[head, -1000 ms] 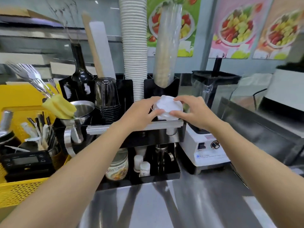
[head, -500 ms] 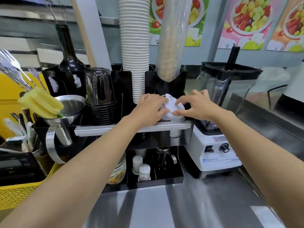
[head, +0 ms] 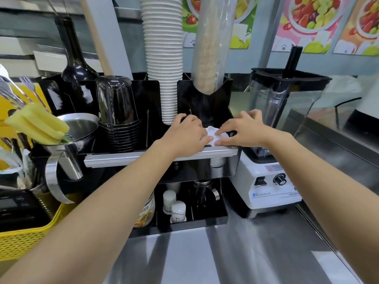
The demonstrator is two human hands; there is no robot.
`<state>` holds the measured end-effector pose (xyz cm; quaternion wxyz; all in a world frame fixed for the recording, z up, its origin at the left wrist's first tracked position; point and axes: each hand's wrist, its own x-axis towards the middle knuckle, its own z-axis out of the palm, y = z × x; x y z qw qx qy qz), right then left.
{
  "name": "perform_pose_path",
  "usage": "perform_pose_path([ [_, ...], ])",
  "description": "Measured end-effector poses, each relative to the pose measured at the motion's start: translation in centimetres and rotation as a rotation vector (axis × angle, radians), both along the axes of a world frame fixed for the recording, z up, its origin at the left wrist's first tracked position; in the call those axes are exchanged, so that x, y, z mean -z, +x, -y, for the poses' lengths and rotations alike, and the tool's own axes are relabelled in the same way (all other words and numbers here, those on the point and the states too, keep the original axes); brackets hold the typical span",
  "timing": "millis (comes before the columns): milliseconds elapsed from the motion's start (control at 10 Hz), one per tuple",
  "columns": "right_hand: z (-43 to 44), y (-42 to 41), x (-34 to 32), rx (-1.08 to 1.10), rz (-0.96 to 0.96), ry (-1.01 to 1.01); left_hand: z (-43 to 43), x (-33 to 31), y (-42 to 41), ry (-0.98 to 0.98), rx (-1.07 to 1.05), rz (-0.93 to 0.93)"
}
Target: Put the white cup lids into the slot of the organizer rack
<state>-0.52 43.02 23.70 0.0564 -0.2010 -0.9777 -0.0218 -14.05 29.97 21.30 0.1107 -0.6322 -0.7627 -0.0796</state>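
Steel counter (head: 235, 253) runs across the foreground, with both bare forearms reaching over it toward the rack (head: 205, 99), a black organizer standing against the wall. Right of the rack stands a blender (head: 274, 140), its clear jug on a white base with a dial. At the left edge sits a yellow basket (head: 22, 238), and beside it a steel jug (head: 69, 152) holds a yellow sponge (head: 37, 126). A tall stack of white paper cups (head: 163, 58) rises from one rack compartment, a sleeve of clear cups (head: 211, 44) from the next on the right, and a stack of black cups (head: 118, 111) stands upside down on the left. A dark bottle (head: 75, 64) stands behind those. A silver rail (head: 123, 159) crosses the rack's front.

The left hand (head: 184, 134) and the right hand (head: 244, 130) meet over the rack's right front slot, just above the rail. Between them are the lids (head: 215, 135), white and low in that slot, only their top showing. Left fingers are curled over the lids' left side; right fingers are spread flat, tips pressing on the top and right edge. Below the rail, more white shows in the slot (head: 217, 162).
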Motion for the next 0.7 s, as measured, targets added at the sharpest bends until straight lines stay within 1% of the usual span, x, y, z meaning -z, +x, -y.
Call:
perform_pose_path([
  [100,-0.1,0.0,0.3,0.057,0.028,-0.089,0.1,-0.1,0.3,-0.023,-0.005,-0.041],
  [300,0.3,-0.4,0.3,0.057,0.091,-0.015,0.4,-0.2,0.4,-0.057,-0.002,0.006],
  [400,0.1,-0.3,0.4,0.058,0.084,-0.030,0.5,-0.3,0.5,-0.066,0.001,-0.009],
  [500,0.6,0.3,0.3,0.057,0.054,-0.050,0.7,-0.4,0.6,-0.079,-0.004,0.001],
  [600,0.8,0.7,0.3,0.010,-0.069,-0.051,0.7,-0.3,0.6,-0.012,0.014,-0.006],
  [700,0.9,1.7,-0.1,-0.018,-0.182,-0.029,1.2,-0.4,0.9,0.070,-0.014,0.012],
])
